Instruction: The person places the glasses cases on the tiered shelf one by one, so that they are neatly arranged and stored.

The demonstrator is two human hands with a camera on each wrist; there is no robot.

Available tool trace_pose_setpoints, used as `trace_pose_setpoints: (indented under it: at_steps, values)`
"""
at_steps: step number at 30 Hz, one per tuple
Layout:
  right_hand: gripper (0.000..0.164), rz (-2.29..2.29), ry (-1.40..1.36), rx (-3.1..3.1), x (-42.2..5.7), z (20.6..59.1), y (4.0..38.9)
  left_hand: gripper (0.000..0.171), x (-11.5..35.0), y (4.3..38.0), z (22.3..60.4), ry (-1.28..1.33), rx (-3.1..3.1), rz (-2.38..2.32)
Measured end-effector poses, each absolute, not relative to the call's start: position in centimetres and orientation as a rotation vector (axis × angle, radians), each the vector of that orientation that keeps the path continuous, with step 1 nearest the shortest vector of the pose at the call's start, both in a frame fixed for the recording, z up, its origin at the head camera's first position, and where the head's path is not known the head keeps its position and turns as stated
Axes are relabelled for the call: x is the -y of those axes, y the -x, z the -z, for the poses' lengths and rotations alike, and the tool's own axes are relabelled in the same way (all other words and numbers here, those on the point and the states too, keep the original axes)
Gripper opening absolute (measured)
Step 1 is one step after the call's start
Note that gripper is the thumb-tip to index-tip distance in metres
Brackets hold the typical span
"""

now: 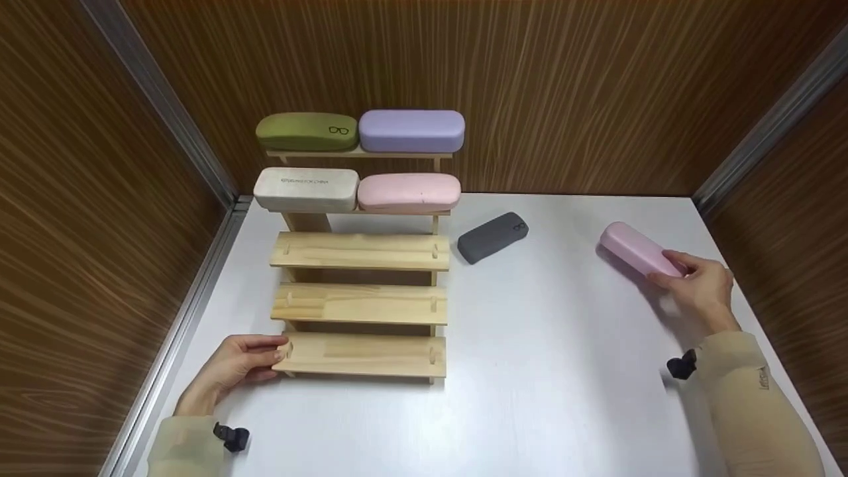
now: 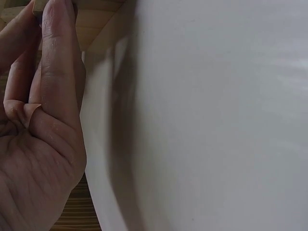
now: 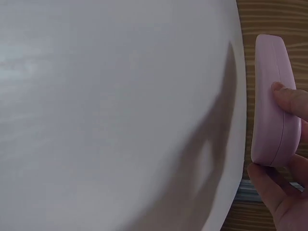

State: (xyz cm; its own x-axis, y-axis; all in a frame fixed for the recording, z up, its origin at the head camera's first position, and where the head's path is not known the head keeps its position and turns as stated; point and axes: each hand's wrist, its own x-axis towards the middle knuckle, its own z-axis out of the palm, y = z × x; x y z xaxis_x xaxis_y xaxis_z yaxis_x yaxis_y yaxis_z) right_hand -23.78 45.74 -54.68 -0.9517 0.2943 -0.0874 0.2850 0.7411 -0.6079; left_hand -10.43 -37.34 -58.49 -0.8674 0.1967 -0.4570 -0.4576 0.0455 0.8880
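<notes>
My right hand (image 1: 703, 288) grips the near end of a pink glasses case (image 1: 636, 247) at the right of the table; in the right wrist view thumb and fingers lie on either side of the case (image 3: 270, 101). At the left, my left hand (image 1: 232, 368) pinches the left end of the lowest shelf of a stepped wooden rack (image 1: 361, 353). In the left wrist view the fingertips meet the shelf's edge at the top. On the rack's upper tiers sit a green case (image 1: 305, 131), a lavender case (image 1: 412, 131), a whitish case (image 1: 307, 189) and a light pink case (image 1: 409, 192).
A dark grey glasses case (image 1: 493, 237) lies on the white table (image 1: 530, 371), just right of the rack. Wood-grained panels (image 1: 530, 86) rise at the back and both sides, with metal strips (image 1: 775, 126) along their corners. The three lower shelves hold no cases.
</notes>
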Motion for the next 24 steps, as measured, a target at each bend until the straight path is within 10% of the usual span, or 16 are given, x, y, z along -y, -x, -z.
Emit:
trace_pose_setpoints:
  at_steps: [24]
  values:
    - [0.057,-0.99,-0.039,2.704,-38.6,49.1,21.7,0.026,37.3,10.4,58.5,0.258,-1.87,-1.871]
